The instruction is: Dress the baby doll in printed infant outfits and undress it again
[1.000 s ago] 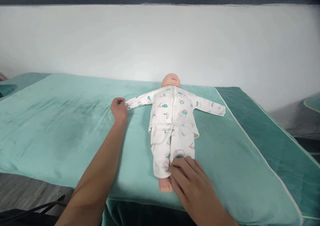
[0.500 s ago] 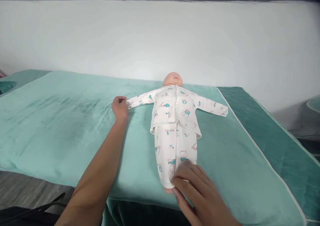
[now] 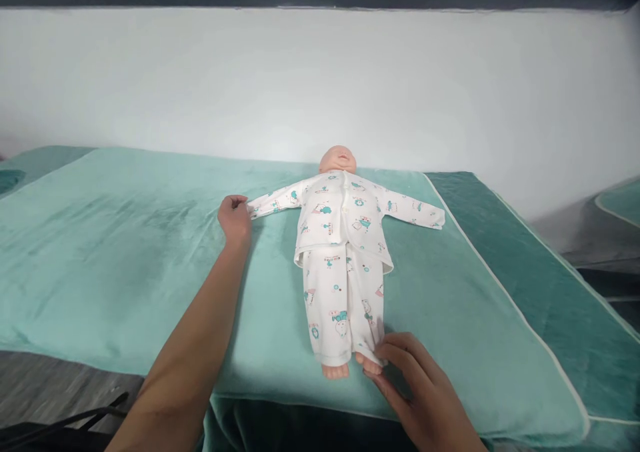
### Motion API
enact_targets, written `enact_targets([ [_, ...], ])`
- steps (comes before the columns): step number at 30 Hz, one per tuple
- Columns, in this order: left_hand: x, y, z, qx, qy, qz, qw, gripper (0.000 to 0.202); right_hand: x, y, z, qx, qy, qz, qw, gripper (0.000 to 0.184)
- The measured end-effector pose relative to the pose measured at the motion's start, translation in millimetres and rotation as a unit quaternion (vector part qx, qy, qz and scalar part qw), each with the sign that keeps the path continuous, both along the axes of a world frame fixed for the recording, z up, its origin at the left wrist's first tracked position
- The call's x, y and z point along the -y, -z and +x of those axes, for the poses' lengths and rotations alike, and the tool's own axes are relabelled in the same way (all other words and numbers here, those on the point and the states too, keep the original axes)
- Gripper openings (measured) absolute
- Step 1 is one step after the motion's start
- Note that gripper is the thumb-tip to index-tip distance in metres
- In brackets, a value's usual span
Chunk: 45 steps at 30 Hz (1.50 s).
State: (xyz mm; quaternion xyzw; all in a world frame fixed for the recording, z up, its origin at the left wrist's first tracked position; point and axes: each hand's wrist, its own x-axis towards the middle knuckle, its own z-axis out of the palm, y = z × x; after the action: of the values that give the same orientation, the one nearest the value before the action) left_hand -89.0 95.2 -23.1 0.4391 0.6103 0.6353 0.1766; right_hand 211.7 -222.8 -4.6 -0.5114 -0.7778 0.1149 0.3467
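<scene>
A baby doll (image 3: 338, 160) lies on its back, arms stretched out sideways. It wears a white long-sleeved pajama top (image 3: 345, 212) and matching pajama pants (image 3: 327, 305), printed with small teal and pink animals. At the end of the sleeve on the left, my left hand (image 3: 235, 219) is closed, its fingertips pinching the cuff. My right hand (image 3: 420, 385) pinches the hem of the pant leg on the right, thumb low beside the doll's foot (image 3: 369, 364). Toes of the other foot (image 3: 335, 371) show below the left hem.
Under the doll is a light teal velvety cover (image 3: 125, 252) with white piping, over a darker green one (image 3: 525, 265). A white wall (image 3: 320, 79) stands close behind the doll's head. Black cables (image 3: 85, 415) hang at the lower left, above grey flooring.
My right hand has moved right, from the inner part of the left pant hem to the right pant hem. Both feet now show. My left hand stays at the sleeve cuff.
</scene>
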Motion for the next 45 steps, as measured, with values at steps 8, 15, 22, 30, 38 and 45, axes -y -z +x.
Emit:
enact_targets([
  [8,1.2,-0.5,0.2,0.008,-0.001,0.004,1.000,0.021,2.4,-11.4,-1.4,0.005,0.018,0.000,1.000,0.015],
  [15,0.2,0.6,0.2,0.009,0.009,0.001,1.000,0.021,-9.4,-24.0,-28.2,0.076,0.039,0.075,0.994,0.029],
  [22,0.4,0.8,-0.2,0.016,0.013,0.003,1.000,0.021,-21.8,-27.5,-46.7,0.058,0.063,0.061,0.994,0.025],
  [30,1.6,-0.5,0.6,0.020,0.011,0.004,1.000,0.020,-15.7,-28.5,-45.7,0.028,0.035,0.077,0.996,0.023],
  [38,1.7,-1.2,1.5,0.016,0.009,0.005,1.000,0.020,-8.4,-35.4,-26.9,0.001,0.011,0.051,0.999,0.015],
  [45,8.4,-4.2,3.2,0.000,-0.004,0.010,1.000,0.022,-71.8,-26.1,13.9,-0.047,0.152,0.071,0.985,0.027],
])
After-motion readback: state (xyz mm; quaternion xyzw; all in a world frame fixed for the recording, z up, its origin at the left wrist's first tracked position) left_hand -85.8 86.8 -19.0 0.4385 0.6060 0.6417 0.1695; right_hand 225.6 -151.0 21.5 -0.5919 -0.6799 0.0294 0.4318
